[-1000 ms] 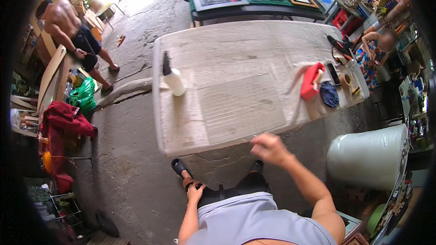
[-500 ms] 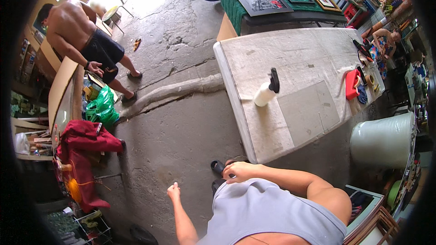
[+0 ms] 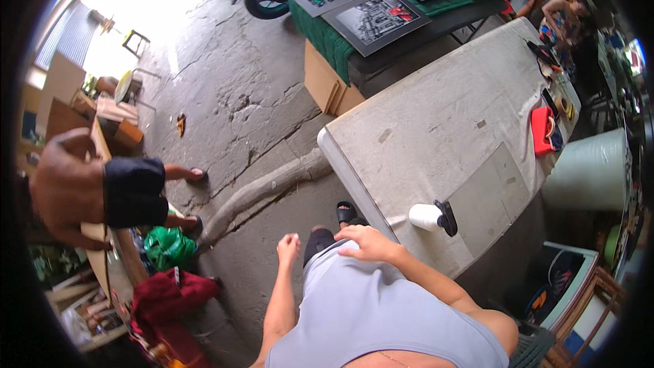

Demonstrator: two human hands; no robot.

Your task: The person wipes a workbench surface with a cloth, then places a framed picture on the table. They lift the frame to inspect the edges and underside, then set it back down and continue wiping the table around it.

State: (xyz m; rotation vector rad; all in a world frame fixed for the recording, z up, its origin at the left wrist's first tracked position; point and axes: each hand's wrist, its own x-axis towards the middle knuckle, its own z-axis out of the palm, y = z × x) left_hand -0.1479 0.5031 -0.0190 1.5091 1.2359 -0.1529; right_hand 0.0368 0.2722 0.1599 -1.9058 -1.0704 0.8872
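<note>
My left hand hangs over the floor beside my body, its fingers curled closed. A small pale spot shows at its fingertips; what it holds, if anything, is too small to name. My right hand lies at the front of my grey tank top, its fingers loosely stretched and apart, with no object visible in it. Nearest to this hand is a worktable with a pale, stained cover. On its near part stands a white spray bottle with a black trigger head.
Framed pictures lie on a green-draped table. A red case sits at the worktable's right edge. A raised concrete ridge crosses the floor. At left, a person bends over near a green plastic bag and dark red cloth.
I have moved forward and my view has turned, so the worktable lies closer on my right. My right hand's fingers have loosened. The person at left has bent further over.
</note>
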